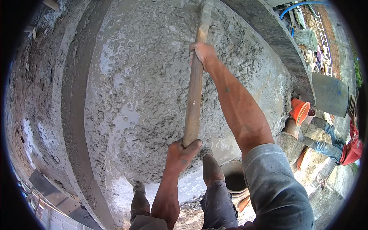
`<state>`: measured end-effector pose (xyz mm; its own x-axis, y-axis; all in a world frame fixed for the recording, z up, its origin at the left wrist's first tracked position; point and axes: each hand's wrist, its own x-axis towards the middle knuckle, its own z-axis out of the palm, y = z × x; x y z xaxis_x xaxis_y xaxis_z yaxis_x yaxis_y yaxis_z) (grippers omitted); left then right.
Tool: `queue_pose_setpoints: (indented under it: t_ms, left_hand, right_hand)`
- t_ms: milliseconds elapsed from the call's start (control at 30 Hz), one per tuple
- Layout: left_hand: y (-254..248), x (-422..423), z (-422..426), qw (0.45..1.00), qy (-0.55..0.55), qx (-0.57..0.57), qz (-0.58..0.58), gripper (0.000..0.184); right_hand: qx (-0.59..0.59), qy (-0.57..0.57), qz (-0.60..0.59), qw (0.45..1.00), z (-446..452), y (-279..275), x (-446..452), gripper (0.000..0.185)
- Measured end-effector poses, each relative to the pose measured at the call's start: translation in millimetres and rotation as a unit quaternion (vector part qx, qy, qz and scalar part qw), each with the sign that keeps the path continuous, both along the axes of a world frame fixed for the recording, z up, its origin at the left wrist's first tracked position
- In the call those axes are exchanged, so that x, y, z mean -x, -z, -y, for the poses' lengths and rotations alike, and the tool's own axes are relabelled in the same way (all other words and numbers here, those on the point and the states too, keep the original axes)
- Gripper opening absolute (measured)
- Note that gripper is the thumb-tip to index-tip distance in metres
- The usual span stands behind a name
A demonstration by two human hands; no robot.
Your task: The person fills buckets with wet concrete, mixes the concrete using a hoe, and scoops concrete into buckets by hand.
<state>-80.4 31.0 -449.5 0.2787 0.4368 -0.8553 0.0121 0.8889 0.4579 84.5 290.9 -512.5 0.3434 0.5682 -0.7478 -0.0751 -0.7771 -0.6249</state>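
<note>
A long wooden handle [194, 92] runs up the middle of the view over wet grey concrete [142, 76]. Its lower end sits in my left hand [182, 155], whose fingers are closed round it with the thumb across. Higher up, my right hand [203, 53] wraps round the same handle. Grey mud coats the handle's top part, and whatever tool head it has cannot be made out at the top edge. The concrete has a lumpy surface with pools of water on it.
Boards [78, 115] edge the concrete at left and upper right. My muddy legs stand at its near side, by a round bucket [234, 176]. At right are an orange bucket [299, 111], a large barrel [330, 94], a ladder [324, 42] and a person in red [350, 149].
</note>
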Motion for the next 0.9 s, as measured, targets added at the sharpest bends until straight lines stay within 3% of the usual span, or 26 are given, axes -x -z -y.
queue_pose_setpoints:
  t_ms: [100,233,300,367,400,467,600,633,667,733,800,900]
  left_hand:
    - [-25,26,39,0.999,0.021,-0.016,-0.029,0.037]
    - [-68,76,101,0.996,0.032,0.077,-0.028,0.037]
    - [-90,115,136,0.983,0.138,0.074,-0.091,0.041]
    - [-130,140,164,0.958,0.256,0.006,-0.131,0.047]
    - [-143,152,185,0.946,0.289,0.023,-0.145,0.05]
    - [-168,183,230,0.92,0.33,0.129,-0.169,0.055]
    - [-219,247,266,0.855,0.456,0.176,-0.171,0.053]
    - [-230,266,286,0.905,0.368,0.137,-0.164,0.055]
    - [-244,268,277,0.911,0.365,0.08,-0.172,0.046]
    - [-245,274,285,0.907,0.381,0.045,-0.175,0.045]
    - [-205,252,290,0.913,0.377,0.06,-0.145,0.053]
    - [-113,142,207,0.878,0.441,-0.132,-0.129,0.048]
  right_hand:
    - [0.024,0.01,-0.023,0.999,47,-6,22,0.025]
    - [0.057,-0.009,-0.058,0.997,121,-34,66,0.018]
    - [0.093,0.093,-0.1,0.986,178,-40,87,0.019]
    - [0.131,0.121,-0.116,0.977,238,-60,102,0.013]
    - [0.164,0.154,-0.118,0.967,273,-55,115,0.021]
    - [0.19,0.152,-0.142,0.96,339,-57,144,0.017]
    - [0.208,0.235,-0.226,0.922,439,-92,196,0.017]
    - [0.205,0.249,-0.249,0.913,449,-106,201,0.017]
    - [0.247,0.241,-0.268,0.9,446,-127,199,0.017]
    - [0.19,0.221,-0.273,0.917,438,-152,186,0.015]
    - [0.139,0.208,-0.258,0.933,406,-155,149,0.015]
    - [0.026,0.181,-0.17,0.968,302,-138,61,0.013]
